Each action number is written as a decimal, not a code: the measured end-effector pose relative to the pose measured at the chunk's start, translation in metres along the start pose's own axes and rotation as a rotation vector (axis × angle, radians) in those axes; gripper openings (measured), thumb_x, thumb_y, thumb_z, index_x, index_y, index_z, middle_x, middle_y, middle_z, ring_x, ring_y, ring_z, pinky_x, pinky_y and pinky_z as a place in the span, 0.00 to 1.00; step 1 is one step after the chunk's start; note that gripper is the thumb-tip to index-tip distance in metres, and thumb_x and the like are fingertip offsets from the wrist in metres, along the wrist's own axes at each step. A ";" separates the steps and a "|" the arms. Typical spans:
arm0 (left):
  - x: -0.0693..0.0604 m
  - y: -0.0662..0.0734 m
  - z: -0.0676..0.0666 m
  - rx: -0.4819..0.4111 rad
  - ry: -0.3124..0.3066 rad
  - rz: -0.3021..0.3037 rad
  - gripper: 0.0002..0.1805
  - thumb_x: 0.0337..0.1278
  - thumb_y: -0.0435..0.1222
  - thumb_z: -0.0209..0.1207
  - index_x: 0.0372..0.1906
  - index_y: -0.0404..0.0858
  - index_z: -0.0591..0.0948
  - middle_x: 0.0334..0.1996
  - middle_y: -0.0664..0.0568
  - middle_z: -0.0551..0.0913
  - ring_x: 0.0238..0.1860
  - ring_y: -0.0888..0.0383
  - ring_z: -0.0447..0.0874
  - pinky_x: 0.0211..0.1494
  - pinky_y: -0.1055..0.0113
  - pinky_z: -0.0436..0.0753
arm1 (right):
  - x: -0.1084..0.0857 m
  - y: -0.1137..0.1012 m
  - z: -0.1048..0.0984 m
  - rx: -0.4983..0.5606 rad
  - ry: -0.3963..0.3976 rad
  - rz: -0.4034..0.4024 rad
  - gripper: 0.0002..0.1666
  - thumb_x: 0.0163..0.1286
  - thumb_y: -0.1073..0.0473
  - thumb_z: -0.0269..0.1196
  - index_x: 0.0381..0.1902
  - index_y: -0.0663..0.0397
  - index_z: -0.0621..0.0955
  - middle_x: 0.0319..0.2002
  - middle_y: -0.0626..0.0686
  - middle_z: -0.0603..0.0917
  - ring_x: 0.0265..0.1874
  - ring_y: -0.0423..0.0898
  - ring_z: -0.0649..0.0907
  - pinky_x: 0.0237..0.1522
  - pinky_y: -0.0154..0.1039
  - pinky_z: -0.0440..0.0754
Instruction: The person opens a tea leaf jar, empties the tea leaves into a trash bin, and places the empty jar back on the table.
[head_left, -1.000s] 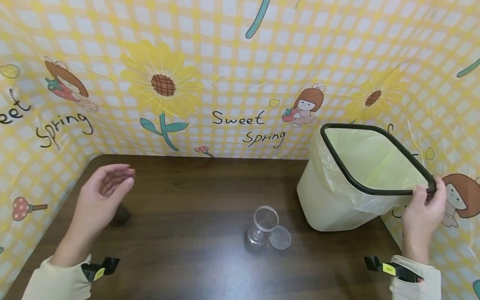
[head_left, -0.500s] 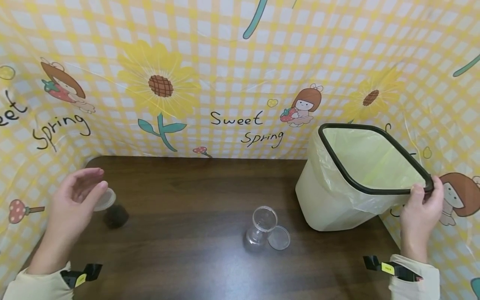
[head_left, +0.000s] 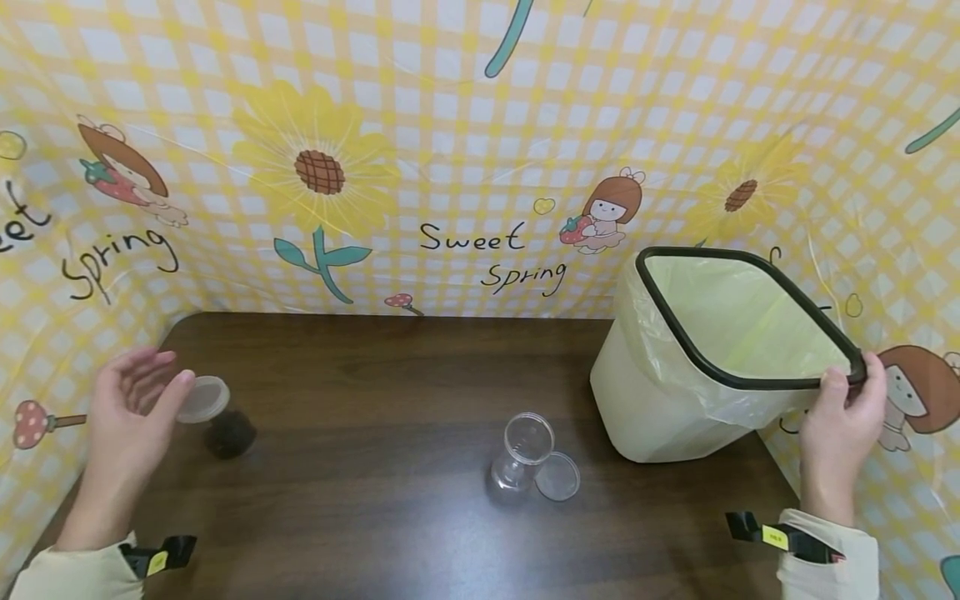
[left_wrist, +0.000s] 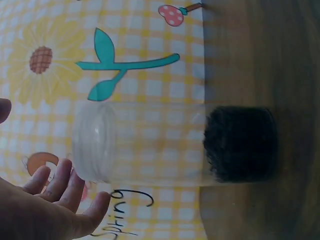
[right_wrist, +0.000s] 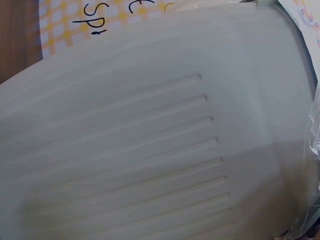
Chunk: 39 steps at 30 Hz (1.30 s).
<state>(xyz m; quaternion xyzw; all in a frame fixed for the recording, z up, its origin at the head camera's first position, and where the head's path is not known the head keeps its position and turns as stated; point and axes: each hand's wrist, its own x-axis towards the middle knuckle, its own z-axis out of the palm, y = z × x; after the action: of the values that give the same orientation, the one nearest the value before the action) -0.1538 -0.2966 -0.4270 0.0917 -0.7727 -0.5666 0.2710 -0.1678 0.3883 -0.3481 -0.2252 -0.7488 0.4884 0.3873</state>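
At the table's left side stands an upright clear jar (head_left: 230,433) with a whitish translucent lid (head_left: 205,398) and black material in its bottom part. In the left wrist view the same jar (left_wrist: 160,145) appears sideways. My left hand (head_left: 131,417) is just left of the lid, fingers loosely bent, thumb towards the jar, holding nothing; whether it touches the lid I cannot tell. On the right, my right hand (head_left: 840,433) grips the black rim (head_left: 738,383) of a pale trash bin (head_left: 667,417), which is tilted and lined with a yellowish bag (head_left: 750,317).
An uncovered clear jar (head_left: 513,471) stands right of the table's middle, beside a flat clear round lid (head_left: 558,477). Checked yellow cloth (head_left: 465,150) hangs along the back and sides of the brown table (head_left: 360,392). The ribbed bin wall (right_wrist: 125,130) fills the right wrist view.
My left hand has moved left and slightly down from above the lidded jar, uncovering its lid. The right hand and the bin have stayed in place.
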 end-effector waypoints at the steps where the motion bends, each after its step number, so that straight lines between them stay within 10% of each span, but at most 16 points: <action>1: 0.001 -0.002 -0.001 -0.003 0.011 -0.011 0.26 0.66 0.25 0.60 0.62 0.50 0.69 0.52 0.66 0.77 0.54 0.71 0.75 0.58 0.82 0.70 | 0.000 0.000 0.000 0.002 0.000 -0.002 0.30 0.76 0.57 0.46 0.74 0.51 0.68 0.51 0.42 0.70 0.49 0.38 0.69 0.52 0.29 0.63; 14: -0.001 -0.032 -0.002 -0.113 0.022 -0.085 0.26 0.64 0.23 0.61 0.61 0.47 0.70 0.51 0.64 0.77 0.53 0.71 0.75 0.55 0.83 0.71 | 0.000 0.002 0.000 0.006 0.006 -0.011 0.28 0.76 0.57 0.46 0.72 0.49 0.70 0.51 0.43 0.71 0.49 0.39 0.69 0.53 0.29 0.64; 23: -0.010 -0.051 -0.011 0.108 -0.150 -0.079 0.34 0.71 0.34 0.59 0.76 0.43 0.57 0.57 0.74 0.67 0.67 0.67 0.65 0.58 0.86 0.66 | 0.000 0.001 0.001 0.005 -0.008 0.005 0.30 0.77 0.57 0.45 0.75 0.51 0.67 0.56 0.45 0.71 0.52 0.39 0.69 0.55 0.28 0.64; 32: -0.012 -0.066 -0.011 0.146 -0.317 -0.135 0.48 0.72 0.36 0.59 0.82 0.43 0.38 0.78 0.31 0.48 0.72 0.64 0.60 0.54 0.88 0.67 | 0.001 0.002 0.001 0.011 -0.005 0.002 0.30 0.76 0.57 0.45 0.75 0.51 0.67 0.57 0.46 0.71 0.53 0.39 0.69 0.57 0.29 0.64; 39: -0.014 -0.075 -0.008 0.164 -0.342 -0.127 0.51 0.69 0.36 0.62 0.80 0.36 0.38 0.70 0.40 0.58 0.65 0.72 0.64 0.51 0.88 0.67 | 0.001 0.002 0.001 0.015 -0.004 -0.003 0.30 0.76 0.56 0.46 0.75 0.51 0.67 0.57 0.46 0.71 0.53 0.39 0.69 0.58 0.29 0.64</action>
<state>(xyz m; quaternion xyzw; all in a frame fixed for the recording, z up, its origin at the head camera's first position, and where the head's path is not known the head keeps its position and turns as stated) -0.1502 -0.3221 -0.4993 0.0644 -0.8438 -0.5249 0.0911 -0.1691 0.3896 -0.3495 -0.2200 -0.7463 0.4938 0.3883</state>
